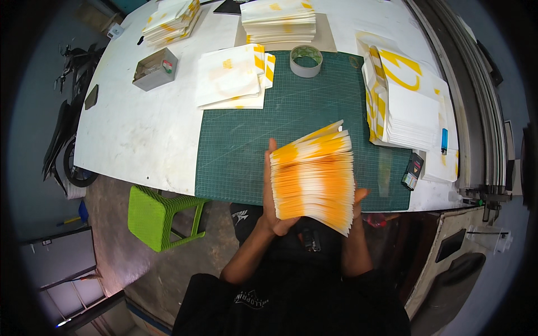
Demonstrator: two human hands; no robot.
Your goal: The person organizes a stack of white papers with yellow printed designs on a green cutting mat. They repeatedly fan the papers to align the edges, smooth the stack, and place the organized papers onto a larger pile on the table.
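A thick stack of folded paper sheets [311,179], white with yellow and orange marks along the edges, is held up between my two hands over the near edge of the green cutting mat [314,112]. My left hand [269,204] grips its left side, fingers running up along it and the thumb side under the lower left corner. At the lower right side is my right hand [360,203], thumb showing beside the stack and its other fingers mostly hidden behind. The stack's edges fan out slightly, spreading toward the right.
Folded white-and-yellow paper piles stand at the back left [171,22], back middle [280,22] and right [406,101]; a few pieces [230,75] lie on the mat. Around them are a tape roll [306,70], grey box [155,70], blue lighter [444,141] and small black pack [412,171]. A green stool [148,218] stands below.
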